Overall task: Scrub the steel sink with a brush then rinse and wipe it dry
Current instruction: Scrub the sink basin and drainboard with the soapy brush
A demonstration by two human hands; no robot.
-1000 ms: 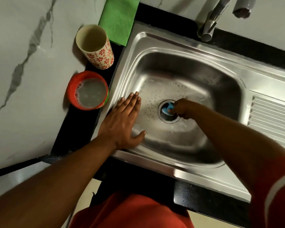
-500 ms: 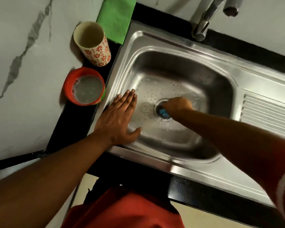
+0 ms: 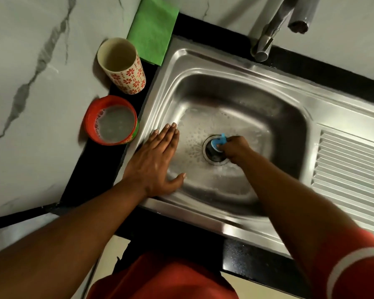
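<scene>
Steel sink [image 3: 205, 67]: set in a black counter, basin under both hands, ribbed drainboard [image 3: 352, 167] running off to the person's right. Long axis of the unit runs left to right across the view; the tap [image 3: 268, 37] stands at the far rim, spout aimed down toward the basin.

Brush [image 3: 221, 141]: blue, only a small part shows. It sits at the drain [image 3: 214, 154] in the middle of the basin floor. Head and bristles are hidden, so its own axis cannot be told.

Right hand [image 3: 235, 148]: fingers curled round the brush, down inside the basin, the nearer hand to the drain.

Left hand [image 3: 154, 162]: flat, fingers straight and together, thumb spread, pressing on the left rim and inner slope, pointing away toward the far wall.

Suds and droplets show on the basin floor around the drain. Judgement: scrubbing stage; walls and drainboard likely remain.

Off to the left: red bowl [image 3: 91, 117] of cloudy water, floral cup [image 3: 127, 78], green cloth [image 3: 152, 29] beyond them.
</scene>
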